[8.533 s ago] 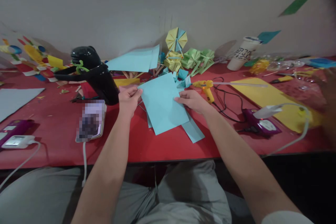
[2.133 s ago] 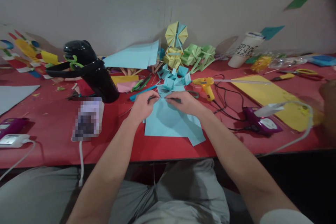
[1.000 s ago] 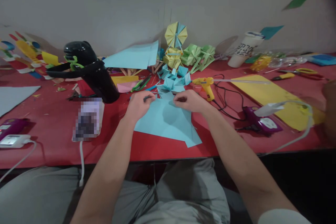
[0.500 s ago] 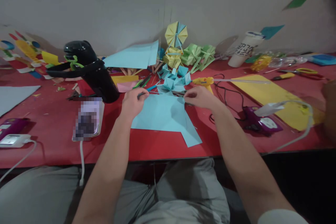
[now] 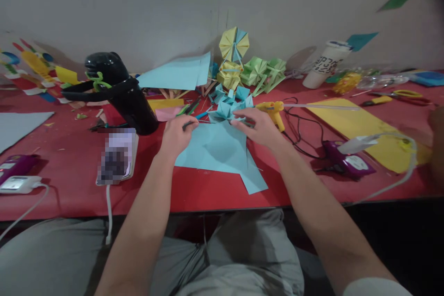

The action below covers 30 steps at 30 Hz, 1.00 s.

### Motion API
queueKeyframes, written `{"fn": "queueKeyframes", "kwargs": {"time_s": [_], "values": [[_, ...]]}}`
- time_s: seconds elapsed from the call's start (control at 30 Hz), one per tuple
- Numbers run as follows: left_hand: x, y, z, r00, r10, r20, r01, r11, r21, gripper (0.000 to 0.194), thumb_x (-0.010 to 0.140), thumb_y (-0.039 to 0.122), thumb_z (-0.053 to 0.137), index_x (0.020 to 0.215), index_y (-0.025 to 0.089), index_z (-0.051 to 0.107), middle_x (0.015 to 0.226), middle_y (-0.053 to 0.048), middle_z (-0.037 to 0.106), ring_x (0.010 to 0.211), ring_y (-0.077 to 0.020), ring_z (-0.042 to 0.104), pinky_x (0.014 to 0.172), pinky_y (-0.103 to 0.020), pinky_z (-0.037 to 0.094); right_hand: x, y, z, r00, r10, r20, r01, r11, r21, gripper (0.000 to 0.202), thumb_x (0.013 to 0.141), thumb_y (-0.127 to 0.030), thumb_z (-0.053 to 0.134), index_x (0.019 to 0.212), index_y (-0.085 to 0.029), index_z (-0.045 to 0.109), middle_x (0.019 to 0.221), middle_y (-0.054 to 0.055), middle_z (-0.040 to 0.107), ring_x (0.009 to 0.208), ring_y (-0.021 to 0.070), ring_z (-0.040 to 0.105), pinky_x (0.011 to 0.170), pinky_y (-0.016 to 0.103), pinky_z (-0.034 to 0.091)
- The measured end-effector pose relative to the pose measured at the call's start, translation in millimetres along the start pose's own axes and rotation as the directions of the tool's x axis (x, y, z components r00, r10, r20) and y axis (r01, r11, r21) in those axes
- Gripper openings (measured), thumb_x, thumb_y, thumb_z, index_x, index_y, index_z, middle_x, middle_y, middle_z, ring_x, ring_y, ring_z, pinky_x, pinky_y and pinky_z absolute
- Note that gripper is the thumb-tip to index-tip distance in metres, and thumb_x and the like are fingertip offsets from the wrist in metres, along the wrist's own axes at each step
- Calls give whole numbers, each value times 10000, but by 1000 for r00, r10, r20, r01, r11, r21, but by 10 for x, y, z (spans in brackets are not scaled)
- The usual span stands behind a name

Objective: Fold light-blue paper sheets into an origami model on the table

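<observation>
My left hand (image 5: pixel 176 135) rests at the far left corner of a light blue paper sheet (image 5: pixel 217 150). Its fingers are closed on a dark thin object (image 5: pixel 189 124), whose kind I cannot make out. Over the far right edge of that sheet, my right hand (image 5: pixel 260 128) has thumb and fingers apart, close to folded light blue paper pieces (image 5: pixel 225 110). Something thin and greyish shows under its fingers, too small to name. A narrower blue paper piece (image 5: pixel 255 180) juts out at the sheet's near right corner.
Behind the hands stand yellow and green folded paper shapes (image 5: pixel 234 45). A yellow glue gun (image 5: pixel 274 110) lies right of my right hand, its dark cord trailing nearby. A black tumbler (image 5: pixel 133 104) and a phone (image 5: pixel 118 157) are at left. Yellow paper (image 5: pixel 354 129) and scissors (image 5: pixel 409 97) lie right.
My right hand has shifted slightly left and spread its fingers, reaching over the folded blue pieces. My left hand stays nearly in place, still closed on the dark thin object.
</observation>
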<state>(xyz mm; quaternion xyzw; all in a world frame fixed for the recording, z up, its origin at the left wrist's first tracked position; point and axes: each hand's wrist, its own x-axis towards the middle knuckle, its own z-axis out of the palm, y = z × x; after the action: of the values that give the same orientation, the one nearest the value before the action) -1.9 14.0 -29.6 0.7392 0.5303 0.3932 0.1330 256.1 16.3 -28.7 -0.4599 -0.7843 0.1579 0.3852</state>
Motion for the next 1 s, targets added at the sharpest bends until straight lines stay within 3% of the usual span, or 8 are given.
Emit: {"fn": "queueKeyframes", "kwargs": {"time_s": [0.2, 0.33, 0.4, 0.47, 0.57, 0.7, 0.87, 1.0], "values": [[-14, 49, 43, 999, 48, -20, -50, 991, -124, 149, 837, 284, 603, 942, 203, 669, 988, -53, 699, 916, -187, 632, 859, -325, 484, 12, -97, 210, 982, -42, 184, 33, 998, 49, 281, 883, -399, 536, 988, -206, 711, 1002, 69, 722, 903, 216, 646, 800, 315, 460], [42, -41, 47, 960, -190, -206, 118, 941, -318, 574, 751, 338, 719, 1265, 224, 491, 1262, -114, 584, 941, -177, 640, 782, -295, 515, 28, -54, 121, 999, 22, -27, -19, 994, 112, 243, 881, -376, 513, 867, -183, 660, 822, 44, 670, 754, 173, 592, 719, 289, 435], [75, -69, 44, 914, -338, -222, 227, 883, -410, 554, 753, 366, 716, 1238, 212, 498, 1216, -126, 604, 975, -185, 641, 768, -282, 522, 44, -36, 58, 983, 116, -139, -92, 982, 165, 231, 863, -390, 518, 814, -186, 613, 717, 23, 596, 662, 151, 529, 645, 278, 412], [86, -52, 40, 886, -461, -46, 371, 765, -527, 399, 804, 421, 647, 1120, 192, 567, 1112, -122, 651, 881, -185, 667, 681, -280, 533, 63, -27, 18, 955, 233, -185, -192, 957, 217, 217, 839, -405, 530, 799, -197, 579, 665, 8, 540, 616, 140, 481, 596, 270, 385], [52, 35, 48, 866, -404, 294, 499, 661, -561, 304, 802, 454, 636, 878, 160, 642, 905, -109, 694, 742, -181, 670, 591, -277, 523, 90, -17, 26, 919, 342, -196, -274, 912, 305, 222, 814, -432, 543, 799, -211, 553, 662, 7, 526, 609, 138, 466, 577, 268, 374], [-6, 124, 89, 889, -293, 350, 454, 651, -608, 252, 786, 409, 650, 767, 157, 650, 809, -75, 683, 706, -151, 635, 593, -268, 521, 89, 9, 102, 903, 380, -199, -286, 879, 381, 241, 805, -443, 559, 870, -211, 559, 728, 20, 586, 660, 150, 530, 618, 282, 424], [14, 109, 110, 931, -310, 196, 364, 725, -585, 323, 752, 462, 660, 649, 162, 605, 640, -29, 602, 571, -119, 535, 526, -263, 474, 33, -44, 177, 945, 231, -230, -170, 951, 259, 432, 806, -469, 617, 1162, -232, 554, 1103, 90, 639, 893, 194, 606, 745, 319, 496], [26, 76, 107, 960, -257, 110, 275, 793, -543, 376, 763, 529, 641, 657, 172, 592, 616, -17, 568, 565, -124, 514, 508, -267, 435, 1, -143, 237, 986, 138, -93, -116, 972, 202, 482, 810, -543, 616, 1165, -217, 612, 1262, 113, 582, 1037, 229, 592, 817, 344, 509]]}}
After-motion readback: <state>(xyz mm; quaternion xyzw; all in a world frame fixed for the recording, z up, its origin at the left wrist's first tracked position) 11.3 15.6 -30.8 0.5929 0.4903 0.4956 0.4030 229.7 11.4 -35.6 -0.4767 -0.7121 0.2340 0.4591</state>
